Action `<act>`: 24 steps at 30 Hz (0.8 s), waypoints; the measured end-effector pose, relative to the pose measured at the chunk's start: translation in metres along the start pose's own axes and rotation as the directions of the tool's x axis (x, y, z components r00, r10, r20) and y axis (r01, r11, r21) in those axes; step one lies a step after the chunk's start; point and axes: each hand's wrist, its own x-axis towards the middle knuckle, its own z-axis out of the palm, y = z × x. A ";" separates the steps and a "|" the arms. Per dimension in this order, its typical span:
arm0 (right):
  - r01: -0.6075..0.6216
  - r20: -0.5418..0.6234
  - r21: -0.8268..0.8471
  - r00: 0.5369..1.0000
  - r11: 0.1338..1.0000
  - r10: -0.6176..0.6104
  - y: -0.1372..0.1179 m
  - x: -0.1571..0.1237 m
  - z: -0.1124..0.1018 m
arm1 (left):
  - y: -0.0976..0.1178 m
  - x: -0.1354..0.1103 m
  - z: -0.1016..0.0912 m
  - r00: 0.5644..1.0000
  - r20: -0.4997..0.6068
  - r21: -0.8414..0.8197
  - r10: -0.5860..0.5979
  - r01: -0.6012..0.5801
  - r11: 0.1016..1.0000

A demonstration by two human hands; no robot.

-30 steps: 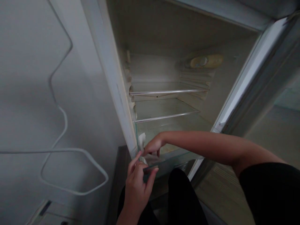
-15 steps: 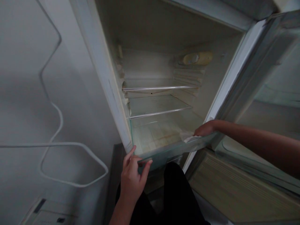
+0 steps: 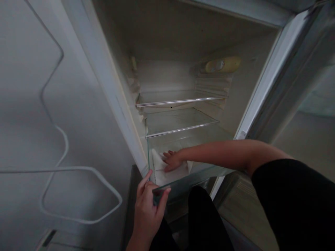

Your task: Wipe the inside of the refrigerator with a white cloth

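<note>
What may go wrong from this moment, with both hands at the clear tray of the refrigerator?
Two risks, as I judge: the left hand holds the front left corner of the clear tray, and its fingers look close to the refrigerator frame, so they might get pinched if the tray slides. The right hand lies on a white sheet in the tray; hard pressing might make the sheet slip or bunch.

Wht cloth (image 3: 172, 176) lies creased on lwr glass shelf (image 3: 202, 169).

One hand, the right (image 3: 173, 161), flattens white sheet (image 3: 167, 177) (fingers spread).
</note>
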 end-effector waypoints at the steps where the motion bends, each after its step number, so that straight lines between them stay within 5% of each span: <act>1: 0.006 -0.016 -0.037 1.000 0.999 -0.006 -0.004 0.014 0.002 | -0.001 0.000 0.000 1.000 0.005 0.000 -0.002 0.002 1.000; 6: -0.002 -0.009 -0.096 1.000 0.995 0.001 0.022 0.039 -0.008 | -0.004 0.000 -0.002 1.000 0.022 0.002 -0.020 0.020 1.000; 12: -0.183 0.028 -0.033 0.983 0.983 0.183 0.106 -0.023 -0.022 | 0.003 0.002 -0.002 0.999 0.002 0.002 -0.042 0.042 0.999; 17: -0.630 0.085 0.054 0.776 0.775 0.625 0.166 -0.099 -0.027 | 0.006 0.005 -0.002 1.000 -0.016 -0.006 -0.010 0.010 1.000; 20: -0.660 0.047 0.053 0.751 0.750 0.658 0.176 -0.118 -0.020 | 0.005 0.005 -0.001 1.000 -0.013 -0.014 -0.021 0.021 1.000; 24: -0.597 0.143 -0.030 0.791 0.802 0.594 0.144 -0.105 -0.003 | 0.004 0.004 0.000 1.000 -0.016 -0.016 -0.013 0.013 1.000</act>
